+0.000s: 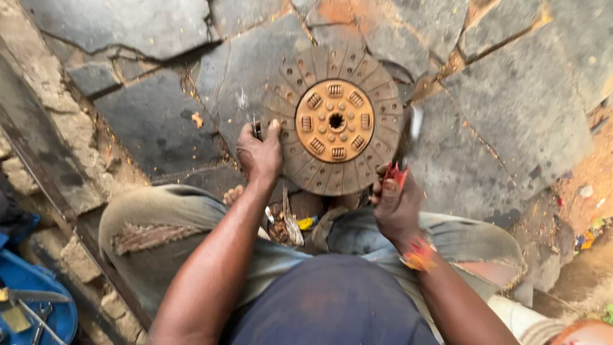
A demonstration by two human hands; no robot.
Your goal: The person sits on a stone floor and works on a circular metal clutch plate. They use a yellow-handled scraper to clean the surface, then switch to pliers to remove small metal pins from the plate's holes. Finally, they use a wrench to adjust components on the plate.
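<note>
My left hand [258, 153] pinches a thin metal punch [256, 128] on the edge of the round rusty clutch disc [335, 121], which lies flat on the stone floor [511, 108], face up. The punch stands about straight up. My right hand [396, 204] grips a red-handled hammer [408, 150]. I think I am knocking out rivets; next comes a careful, straight hit

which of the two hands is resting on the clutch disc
The left hand, pressing a small metal tool against the clutch disc's left edge. The right hand is off the disc, gripping a red-handled tool.
</note>
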